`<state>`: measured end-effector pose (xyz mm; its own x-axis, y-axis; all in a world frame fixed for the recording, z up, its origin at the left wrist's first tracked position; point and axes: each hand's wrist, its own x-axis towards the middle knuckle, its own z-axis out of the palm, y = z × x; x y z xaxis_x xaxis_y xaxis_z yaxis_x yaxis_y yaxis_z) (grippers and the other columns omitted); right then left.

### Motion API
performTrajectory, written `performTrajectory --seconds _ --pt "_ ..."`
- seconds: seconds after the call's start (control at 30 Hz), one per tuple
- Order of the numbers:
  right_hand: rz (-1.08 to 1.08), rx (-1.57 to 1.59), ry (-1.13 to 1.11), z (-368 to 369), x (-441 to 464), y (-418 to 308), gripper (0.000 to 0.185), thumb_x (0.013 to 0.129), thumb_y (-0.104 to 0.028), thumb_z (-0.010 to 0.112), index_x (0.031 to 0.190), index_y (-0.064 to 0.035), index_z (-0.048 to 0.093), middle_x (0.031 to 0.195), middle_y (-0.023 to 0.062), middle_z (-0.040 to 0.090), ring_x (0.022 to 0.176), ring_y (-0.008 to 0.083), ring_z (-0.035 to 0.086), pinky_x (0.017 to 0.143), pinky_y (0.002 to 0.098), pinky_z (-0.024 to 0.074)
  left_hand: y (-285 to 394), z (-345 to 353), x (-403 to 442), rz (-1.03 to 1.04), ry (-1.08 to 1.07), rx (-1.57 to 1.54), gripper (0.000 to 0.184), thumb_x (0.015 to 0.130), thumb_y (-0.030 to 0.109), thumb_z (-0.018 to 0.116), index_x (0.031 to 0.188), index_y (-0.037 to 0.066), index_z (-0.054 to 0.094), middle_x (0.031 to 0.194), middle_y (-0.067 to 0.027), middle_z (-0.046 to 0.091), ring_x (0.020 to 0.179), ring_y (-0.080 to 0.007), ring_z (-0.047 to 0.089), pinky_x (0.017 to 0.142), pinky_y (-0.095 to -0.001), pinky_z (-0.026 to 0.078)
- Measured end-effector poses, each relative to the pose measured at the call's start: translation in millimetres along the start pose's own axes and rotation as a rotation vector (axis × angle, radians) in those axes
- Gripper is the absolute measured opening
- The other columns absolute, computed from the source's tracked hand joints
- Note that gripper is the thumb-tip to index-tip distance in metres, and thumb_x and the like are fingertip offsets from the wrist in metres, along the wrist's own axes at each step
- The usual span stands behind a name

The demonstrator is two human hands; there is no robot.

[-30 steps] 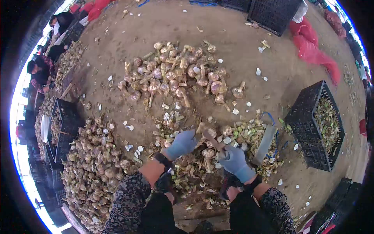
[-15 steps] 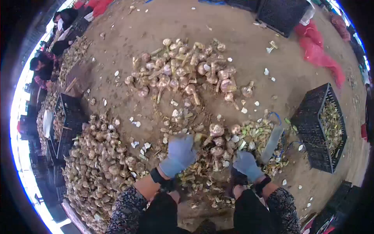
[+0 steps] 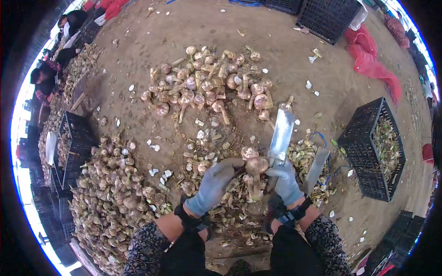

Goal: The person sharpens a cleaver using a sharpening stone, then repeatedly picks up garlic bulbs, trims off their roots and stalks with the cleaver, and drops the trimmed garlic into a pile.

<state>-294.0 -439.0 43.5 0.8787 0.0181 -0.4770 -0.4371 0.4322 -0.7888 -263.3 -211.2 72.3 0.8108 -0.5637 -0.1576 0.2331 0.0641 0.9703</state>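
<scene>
My left hand [image 3: 215, 184], in a grey-blue glove, has its fingers closed against the side of a garlic bulb [image 3: 257, 165] with its stalk pointing down toward me. In my gloved right hand [image 3: 284, 183] is a cleaver [image 3: 282, 135], its broad shiny blade pointing up and away, with the thumb close beside the bulb. The cleaver's handle is mostly hidden by my fingers. Just behind the held bulb lies another garlic bulb [image 3: 249, 152]. Trimmed stalks and peel [image 3: 230, 202] cover the ground below my hands.
A loose heap of stalked garlic [image 3: 207, 85] lies ahead, and a large garlic pile [image 3: 122, 193] at left. On the right are a flat metal blade [image 3: 316, 170], a black crate [image 3: 368, 152] of trimmings and red netting [image 3: 375, 69]. Other people [image 3: 46, 78] sit at far left.
My left hand has moved right to the garlic bulb. My right hand has come up and inward, with the cleaver blade now plainly visible. The view has shifted slightly.
</scene>
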Motion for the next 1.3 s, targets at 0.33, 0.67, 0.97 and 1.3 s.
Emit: performTrajectory --seconds 0.33,0.67,0.97,1.3 --pt "-0.318 -0.630 0.088 4.6 -11.5 27.6 0.035 0.065 -0.003 0.068 0.098 -0.0016 0.058 0.087 0.0079 0.061 0.079 0.0219 0.061 0.073 0.0320 0.0483 13.2 0.2 3.8 -0.504 0.148 -0.150 0.055 0.085 0.037 0.064 0.124 0.003 0.048 0.089 -0.0006 0.058 0.083 -0.0070 0.053 0.067 -0.0235 0.046" --pt "-0.741 -1.162 -0.218 21.5 -25.0 17.8 0.038 0.062 -0.014 0.066 0.100 -0.0092 0.058 0.115 0.0134 0.058 0.096 0.0334 0.060 0.076 0.0407 0.0512 -41.9 3.1 -33.0 -0.424 -0.049 -0.758 0.057 0.086 0.014 0.061 0.137 0.008 0.036 0.128 -0.0141 0.051 0.109 -0.0175 0.056 0.086 -0.0294 0.050" --pt "-0.549 -1.494 -0.295 23.4 -33.1 11.4 0.028 0.062 -0.021 0.067 0.084 -0.0100 0.053 0.080 0.0088 0.058 0.064 0.0315 0.060 0.053 0.0416 0.0473 -26.0 1.7 -31.7 -0.348 0.042 -0.514 0.060 0.090 0.006 0.054 0.139 0.014 0.020 0.123 -0.0194 0.053 0.105 -0.0277 0.059 0.082 -0.0372 0.055" --pt "-0.454 -1.456 -0.409 34.8 -37.7 6.0 0.029 0.061 -0.023 0.067 0.086 -0.0111 0.055 0.079 0.0093 0.057 0.064 0.0322 0.060 0.054 0.0413 0.0472 -26.9 6.6 -23.9 -0.534 0.140 -0.635 0.066 0.091 0.034 0.052 0.137 -0.002 0.022 0.128 -0.0233 0.046 0.107 -0.0315 0.056 0.095 -0.0425 0.046"
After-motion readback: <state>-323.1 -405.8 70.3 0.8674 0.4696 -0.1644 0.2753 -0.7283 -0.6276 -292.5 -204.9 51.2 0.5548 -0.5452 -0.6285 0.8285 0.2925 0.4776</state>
